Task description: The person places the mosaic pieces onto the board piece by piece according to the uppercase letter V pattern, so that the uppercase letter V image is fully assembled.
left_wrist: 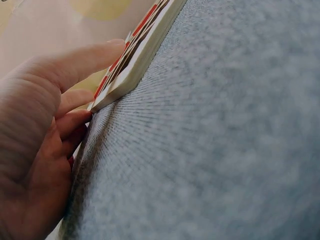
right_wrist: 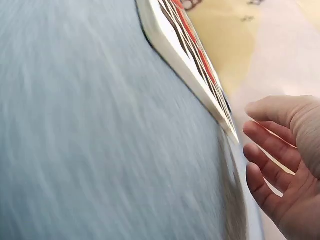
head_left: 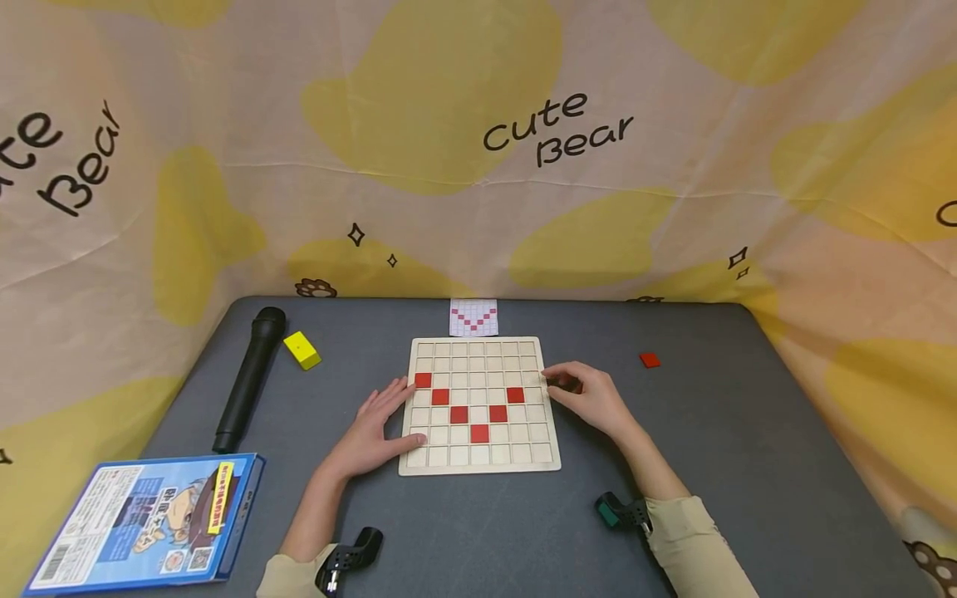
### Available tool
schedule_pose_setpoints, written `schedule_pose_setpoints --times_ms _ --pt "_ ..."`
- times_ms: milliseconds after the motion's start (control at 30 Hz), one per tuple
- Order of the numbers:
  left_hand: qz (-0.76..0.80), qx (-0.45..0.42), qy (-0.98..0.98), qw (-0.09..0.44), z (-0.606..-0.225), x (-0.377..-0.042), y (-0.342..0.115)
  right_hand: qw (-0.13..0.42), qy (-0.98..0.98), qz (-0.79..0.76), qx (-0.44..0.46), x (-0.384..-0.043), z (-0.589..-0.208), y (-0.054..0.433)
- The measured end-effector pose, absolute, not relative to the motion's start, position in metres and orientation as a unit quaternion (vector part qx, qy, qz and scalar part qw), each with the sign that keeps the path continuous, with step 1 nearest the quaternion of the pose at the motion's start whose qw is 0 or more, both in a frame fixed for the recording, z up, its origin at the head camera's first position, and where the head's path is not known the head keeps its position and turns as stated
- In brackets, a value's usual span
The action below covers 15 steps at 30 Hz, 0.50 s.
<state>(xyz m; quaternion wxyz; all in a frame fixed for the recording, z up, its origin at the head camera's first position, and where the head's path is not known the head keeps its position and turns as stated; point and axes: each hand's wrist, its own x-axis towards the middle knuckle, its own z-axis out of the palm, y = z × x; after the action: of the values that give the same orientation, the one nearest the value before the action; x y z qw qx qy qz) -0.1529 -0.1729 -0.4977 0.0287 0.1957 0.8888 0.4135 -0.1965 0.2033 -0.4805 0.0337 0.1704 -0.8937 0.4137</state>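
Note:
A pale square grid board lies on the table, with several red tiles set in its cells in a lopsided V. My left hand rests at the board's left side, its thumb over the lower left cells and its fingers along the edge. At the opposite side, my right hand hovers by the upper right edge with loosely bent fingers. Nothing shows between those fingers in the right wrist view. Just behind the board, a small printed card shows a V of red squares on a grid.
One loose red tile lies on the dark grey table to the right. Over on the left are a yellow block, a black microphone and a blue box. A patterned cloth hangs behind the table.

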Motion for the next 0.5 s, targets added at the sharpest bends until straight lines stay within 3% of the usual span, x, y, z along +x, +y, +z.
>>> schedule_pose_setpoints --times_ms 233,500 --pt "0.413 0.193 0.89 0.025 -0.497 -0.152 -0.172 0.039 -0.895 0.428 0.121 -0.201 -0.48 0.235" --pt "0.411 0.19 0.891 0.027 -0.497 -0.152 -0.172 0.101 -0.914 0.389 0.058 -0.206 -0.481 0.274"
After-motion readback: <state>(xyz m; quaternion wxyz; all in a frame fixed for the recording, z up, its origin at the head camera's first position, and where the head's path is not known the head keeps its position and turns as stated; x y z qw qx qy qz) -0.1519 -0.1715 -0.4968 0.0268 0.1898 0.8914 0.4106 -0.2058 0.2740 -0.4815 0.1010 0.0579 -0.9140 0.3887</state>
